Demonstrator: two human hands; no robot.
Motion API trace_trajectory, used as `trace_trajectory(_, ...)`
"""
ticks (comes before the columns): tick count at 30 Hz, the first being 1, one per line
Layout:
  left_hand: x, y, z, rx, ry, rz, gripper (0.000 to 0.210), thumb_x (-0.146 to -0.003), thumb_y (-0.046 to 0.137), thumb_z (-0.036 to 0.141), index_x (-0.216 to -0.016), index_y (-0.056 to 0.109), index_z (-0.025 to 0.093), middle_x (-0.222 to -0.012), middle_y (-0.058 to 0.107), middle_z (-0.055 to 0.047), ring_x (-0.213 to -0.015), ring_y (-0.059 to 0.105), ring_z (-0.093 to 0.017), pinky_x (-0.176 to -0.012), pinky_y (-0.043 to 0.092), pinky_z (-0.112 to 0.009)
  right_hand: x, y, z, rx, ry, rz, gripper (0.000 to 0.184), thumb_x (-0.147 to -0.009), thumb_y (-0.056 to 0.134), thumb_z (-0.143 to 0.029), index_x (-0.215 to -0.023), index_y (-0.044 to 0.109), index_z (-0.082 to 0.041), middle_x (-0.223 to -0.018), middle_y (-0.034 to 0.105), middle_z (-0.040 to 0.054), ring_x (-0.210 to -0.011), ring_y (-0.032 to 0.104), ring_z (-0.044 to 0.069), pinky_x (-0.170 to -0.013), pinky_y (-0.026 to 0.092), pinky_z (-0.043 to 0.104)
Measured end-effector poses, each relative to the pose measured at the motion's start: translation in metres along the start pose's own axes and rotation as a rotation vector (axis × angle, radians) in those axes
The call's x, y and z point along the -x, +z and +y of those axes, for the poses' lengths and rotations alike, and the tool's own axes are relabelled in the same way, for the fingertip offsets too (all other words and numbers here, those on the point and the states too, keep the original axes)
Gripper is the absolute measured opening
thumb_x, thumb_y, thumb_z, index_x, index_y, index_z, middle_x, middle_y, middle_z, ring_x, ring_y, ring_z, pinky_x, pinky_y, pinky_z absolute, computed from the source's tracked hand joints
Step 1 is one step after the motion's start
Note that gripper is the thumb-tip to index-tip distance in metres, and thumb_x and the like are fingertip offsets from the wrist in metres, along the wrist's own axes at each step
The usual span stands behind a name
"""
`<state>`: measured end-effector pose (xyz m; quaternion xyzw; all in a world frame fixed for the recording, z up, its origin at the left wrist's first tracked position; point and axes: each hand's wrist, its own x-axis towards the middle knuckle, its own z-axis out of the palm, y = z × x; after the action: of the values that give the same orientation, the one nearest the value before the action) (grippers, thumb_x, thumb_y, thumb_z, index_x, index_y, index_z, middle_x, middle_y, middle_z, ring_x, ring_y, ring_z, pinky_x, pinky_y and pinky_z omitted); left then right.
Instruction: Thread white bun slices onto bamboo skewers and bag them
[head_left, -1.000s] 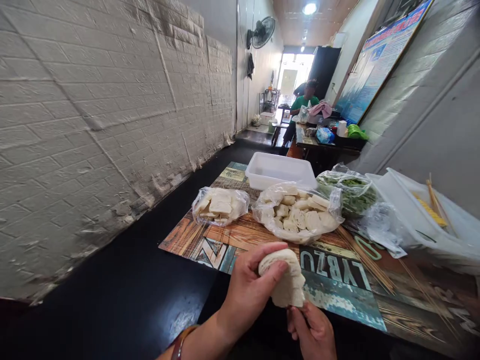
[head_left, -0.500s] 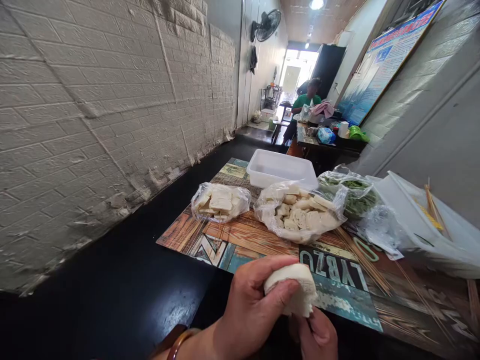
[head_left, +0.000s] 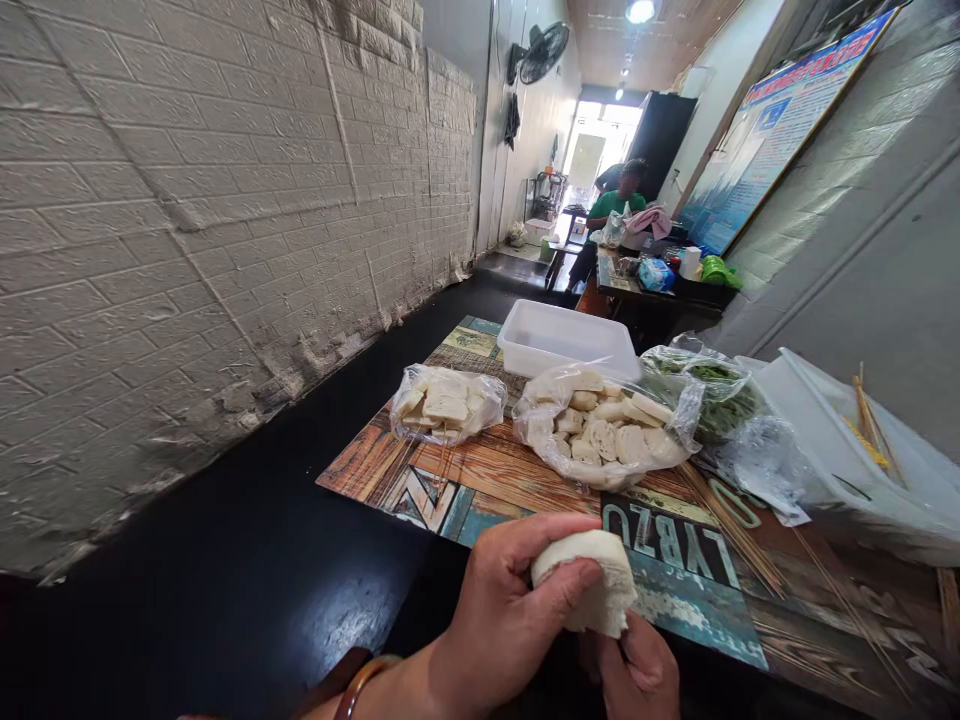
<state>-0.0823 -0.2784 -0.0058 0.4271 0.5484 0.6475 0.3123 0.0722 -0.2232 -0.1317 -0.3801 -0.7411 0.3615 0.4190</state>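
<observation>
My left hand point(head_left: 506, 610) grips a thick white slice of what looks like steamed bun point(head_left: 604, 590), thumb on the near face and fingers behind it. Just below the slice, my right hand point(head_left: 641, 665) is closed in a pinch against its lower edge. Whatever those fingers hold is hidden. Beyond my hands, a clear plastic bag point(head_left: 534, 415) lies open with many similar white pieces point(head_left: 600, 440) inside. To its left is a smaller bag of flat white slices point(head_left: 446, 405), with thin sticks poking out toward me.
Bamboo skewers point(head_left: 739, 535) lie on the patterned table point(head_left: 487, 465) at right. A white plastic tub point(head_left: 566, 345) stands behind the bags. Bagged greens point(head_left: 720, 405) and a larger white bin point(head_left: 832, 440) are on the right. A person in green point(head_left: 619, 205) sits farther back.
The view has shifted slightly, so the table's things appear a little to the right. Both hands keep nearly the same hold on the bun slice.
</observation>
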Motion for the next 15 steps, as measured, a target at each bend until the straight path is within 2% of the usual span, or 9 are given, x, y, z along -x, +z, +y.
trace_trajectory(8, 0.0, 0.0, -0.003, 0.068, -0.053, -0.015, 0.025, -0.081, 0.068, 0.036, -0.099, 0.078, 0.021, -0.092, 0.078, -0.008, -0.081, 0.071, -0.023, -0.073, 0.053, -0.029, -0.003, -0.001, 0.003, 0.007, 0.011, -0.031, 0.052, -0.093, 0.046, -0.057, -0.055, 0.056, -0.022, -0.047, 0.055, 0.0008, -0.045, 0.049, 0.016, -0.048, 0.038, 0.028)
trace_trajectory(15, -0.006, -0.004, -0.011, 0.163, -0.144, -0.014, 0.027, -0.08, 0.069, 0.038, -0.096, 0.078, 0.019, -0.091, 0.077, -0.008, -0.077, 0.067, -0.021, -0.068, 0.05, -0.027, -0.008, 0.002, -0.014, -0.151, 0.15, -0.166, 0.048, -0.093, 0.05, -0.052, -0.057, 0.054, -0.021, -0.047, 0.053, -0.0019, -0.042, 0.049, 0.013, -0.046, 0.038, 0.024)
